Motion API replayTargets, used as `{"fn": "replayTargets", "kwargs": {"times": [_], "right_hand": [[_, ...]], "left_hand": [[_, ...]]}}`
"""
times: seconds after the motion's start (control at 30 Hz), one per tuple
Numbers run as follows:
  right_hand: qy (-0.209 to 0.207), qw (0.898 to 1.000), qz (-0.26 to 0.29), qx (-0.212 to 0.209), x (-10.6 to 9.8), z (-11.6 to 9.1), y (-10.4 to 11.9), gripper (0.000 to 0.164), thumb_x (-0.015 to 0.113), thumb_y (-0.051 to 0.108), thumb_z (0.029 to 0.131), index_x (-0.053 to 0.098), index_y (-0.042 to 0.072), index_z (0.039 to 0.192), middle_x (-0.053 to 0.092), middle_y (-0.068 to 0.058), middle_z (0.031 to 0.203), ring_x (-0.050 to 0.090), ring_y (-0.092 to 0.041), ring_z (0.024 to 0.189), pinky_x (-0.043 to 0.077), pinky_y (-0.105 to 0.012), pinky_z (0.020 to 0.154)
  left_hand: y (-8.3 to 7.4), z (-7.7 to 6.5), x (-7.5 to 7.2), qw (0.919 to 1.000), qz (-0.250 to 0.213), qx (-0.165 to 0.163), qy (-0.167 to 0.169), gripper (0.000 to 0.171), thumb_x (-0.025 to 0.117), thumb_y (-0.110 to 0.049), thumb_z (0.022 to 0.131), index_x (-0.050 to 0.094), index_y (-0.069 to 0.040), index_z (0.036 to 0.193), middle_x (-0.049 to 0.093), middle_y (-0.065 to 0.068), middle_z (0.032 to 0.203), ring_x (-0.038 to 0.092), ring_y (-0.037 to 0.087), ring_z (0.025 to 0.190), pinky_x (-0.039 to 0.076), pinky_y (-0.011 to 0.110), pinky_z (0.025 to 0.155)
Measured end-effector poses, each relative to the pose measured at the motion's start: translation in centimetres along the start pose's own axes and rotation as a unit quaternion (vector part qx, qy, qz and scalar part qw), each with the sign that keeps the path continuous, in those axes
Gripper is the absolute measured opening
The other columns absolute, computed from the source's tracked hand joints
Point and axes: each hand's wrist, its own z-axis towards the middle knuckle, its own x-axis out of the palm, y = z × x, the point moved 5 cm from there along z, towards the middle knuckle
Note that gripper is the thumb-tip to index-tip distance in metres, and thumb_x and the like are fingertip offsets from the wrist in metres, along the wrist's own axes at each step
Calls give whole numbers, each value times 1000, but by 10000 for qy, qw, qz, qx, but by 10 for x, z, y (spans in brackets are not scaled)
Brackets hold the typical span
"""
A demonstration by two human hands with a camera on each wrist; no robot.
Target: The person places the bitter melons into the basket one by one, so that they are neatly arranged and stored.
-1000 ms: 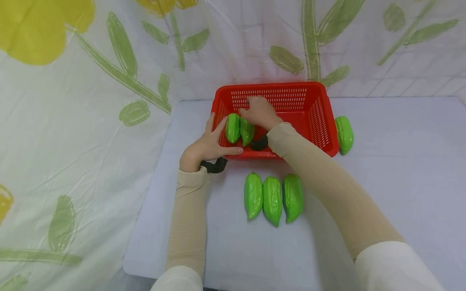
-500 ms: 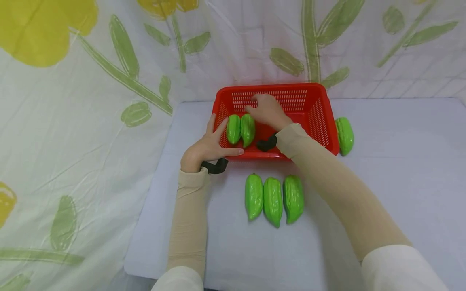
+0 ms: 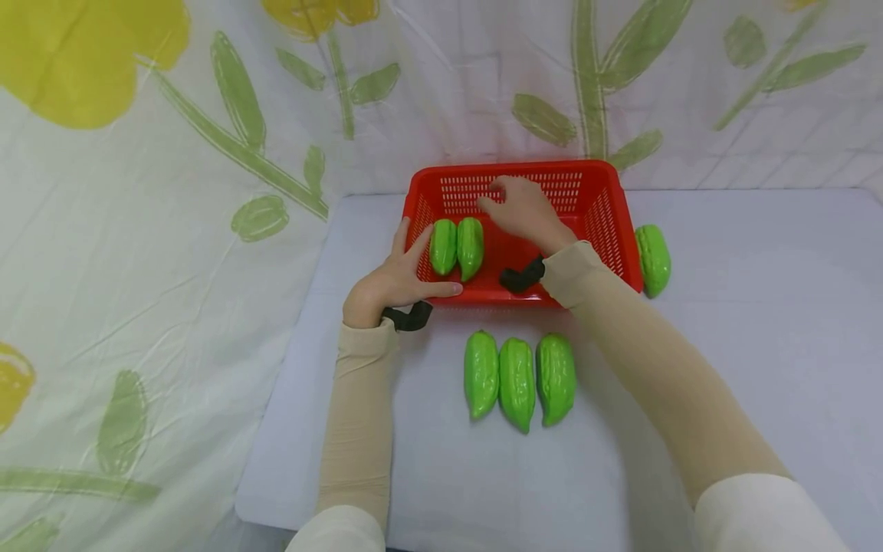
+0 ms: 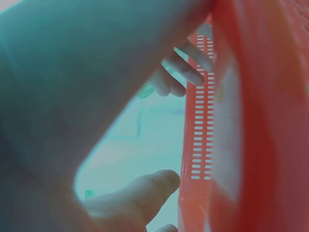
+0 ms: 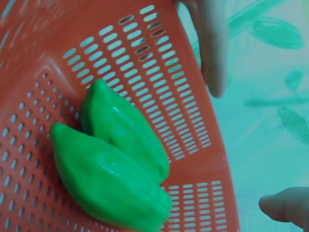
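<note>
A red plastic basket [image 3: 517, 295] with slotted walls stands at the back of the table. My left hand [image 3: 396, 276] rests on its front left corner, fingers spread and fairly straight, thumb along the front rim. My right hand [image 3: 524, 211] hovers over the middle of the basket, fingers loosely bent and holding nothing. Two glossy green, ridged, pointed fruits lie side by side at the basket's left end: a left fruit [image 3: 443, 247] and a right fruit [image 3: 471, 248]. In the right wrist view both fruits [image 5: 108, 179] lie below the hand, apart from its fingers.
In front of the basket lie three more green fruits in a row [image 3: 516, 383]. Another green fruit [image 3: 653, 259] lies against the basket's right outer side. A flower-patterned sheet [image 3: 441, 84] hangs behind the white table [image 3: 759, 330].
My right hand has moved right, away from the right fruit in the basket, which is now fully visible. My left hand has stayed on the basket's corner.
</note>
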Motion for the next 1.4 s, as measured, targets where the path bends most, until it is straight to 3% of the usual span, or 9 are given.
{"fn": "replayTargets", "kwargs": {"times": [0.43,0.97,1.4], "right_hand": [[-154,9993,310,113,-12,-22,-9,62,54,48,104,49,11,155,54,-12,154,51,-32,140,44,-51,116],[-541,9967,598,-25,-27,-50,-20,60,54,47,104,53,10,152,57,-11,151,58,-32,126,49,-51,109],[-966,9928,684,-194,-30,-73,-34,56,57,44,104,58,8,146,61,-13,145,56,-35,127,46,-53,110]], "left_hand": [[-1,-1,-1,10000,-15,-4,-12,116,76,-62,86,1,-33,169,-26,2,173,20,43,158,36,61,120],[-2,0,0,10000,-44,-15,-27,116,76,-63,85,1,-33,169,-27,0,172,18,43,159,35,61,121],[0,1,1,10000,60,-61,-7,116,75,-64,85,-1,-35,169,-28,-1,172,17,43,159,35,62,121]]}}
